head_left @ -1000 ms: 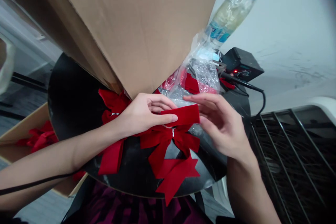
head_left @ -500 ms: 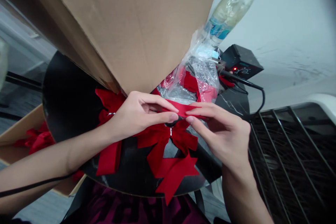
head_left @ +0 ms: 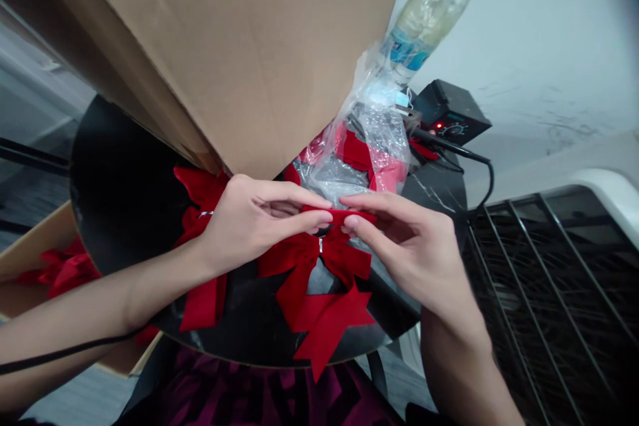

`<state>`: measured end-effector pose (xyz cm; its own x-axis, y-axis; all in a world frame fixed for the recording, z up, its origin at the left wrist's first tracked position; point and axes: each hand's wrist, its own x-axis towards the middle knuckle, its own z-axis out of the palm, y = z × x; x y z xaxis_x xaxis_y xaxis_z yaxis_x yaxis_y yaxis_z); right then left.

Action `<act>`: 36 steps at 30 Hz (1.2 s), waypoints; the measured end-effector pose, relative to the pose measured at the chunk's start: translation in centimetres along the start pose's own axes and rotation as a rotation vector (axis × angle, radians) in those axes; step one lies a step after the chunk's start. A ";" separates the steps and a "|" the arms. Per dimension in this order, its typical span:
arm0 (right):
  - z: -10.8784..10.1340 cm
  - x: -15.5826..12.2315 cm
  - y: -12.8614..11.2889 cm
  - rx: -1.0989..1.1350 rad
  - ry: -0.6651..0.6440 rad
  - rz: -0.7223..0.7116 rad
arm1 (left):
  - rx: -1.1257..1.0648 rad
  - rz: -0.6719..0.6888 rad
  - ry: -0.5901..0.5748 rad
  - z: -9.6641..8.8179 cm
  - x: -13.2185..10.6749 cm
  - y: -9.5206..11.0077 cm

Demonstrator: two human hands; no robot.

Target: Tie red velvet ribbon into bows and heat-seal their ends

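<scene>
A short piece of red ribbon point(head_left: 339, 217) is pinched between the thumbs and fingertips of both hands, folded narrow. My left hand point(head_left: 264, 213) grips its left end, and my right hand point(head_left: 407, 229) its right part. Just below them a red bow point(head_left: 304, 259) with a silver tie at its middle lies on the round black table point(head_left: 249, 326), its notched tails toward me. Another red bow point(head_left: 202, 306) lies to the left, partly hidden by my left hand and forearm.
A tall cardboard box point(head_left: 259, 46) stands behind my hands. Right of it are a clear plastic bag point(head_left: 384, 133) with red pieces, two bottles point(head_left: 424, 20) and a black control box point(head_left: 449, 113) with a red light. An open carton point(head_left: 30, 246) holds red bows at lower left.
The ribbon piece has gone from a wider, flatter band to a narrow folded strip between my fingers. The whole view has shifted slightly, so everything sits a little further left.
</scene>
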<state>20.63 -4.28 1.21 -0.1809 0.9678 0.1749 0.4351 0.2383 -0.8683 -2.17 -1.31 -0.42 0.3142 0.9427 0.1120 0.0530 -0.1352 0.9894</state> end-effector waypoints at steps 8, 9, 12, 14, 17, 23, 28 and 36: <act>-1.9 0.1 -1.2 -0.274 -0.121 -0.059 | 0.272 0.088 -0.205 -0.4 0.4 -0.1; -2.1 -0.5 -1.4 -0.295 -0.076 -0.060 | 0.413 0.144 -0.294 -0.4 0.5 -0.2; -2.4 -2.8 -1.9 -0.268 0.047 -0.036 | 0.815 0.284 -0.532 -0.2 0.5 -0.4; -2.0 -4.5 -2.2 -0.206 0.103 -0.005 | 0.916 0.291 -0.593 0.2 0.4 -0.4; -0.4 -6.7 -2.7 -0.094 0.196 0.057 | 0.720 0.186 -0.522 0.7 0.2 0.0; 3.5 -7.4 -2.5 0.074 0.330 0.168 | -0.045 -0.128 -0.322 1.1 0.3 1.0; 4.4 -6.2 -2.1 0.211 0.398 0.225 | -0.189 -0.222 -0.307 1.1 0.1 0.5; 4.5 -6.0 -1.9 0.143 0.455 0.229 | -0.315 -0.281 -0.227 1.6 -0.6 0.7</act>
<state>16.88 -10.93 -0.25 0.3197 0.9386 0.1296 0.2882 0.0340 -0.9570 -0.79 -2.42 0.08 0.5300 0.8342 -0.1520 -0.1132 0.2473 0.9623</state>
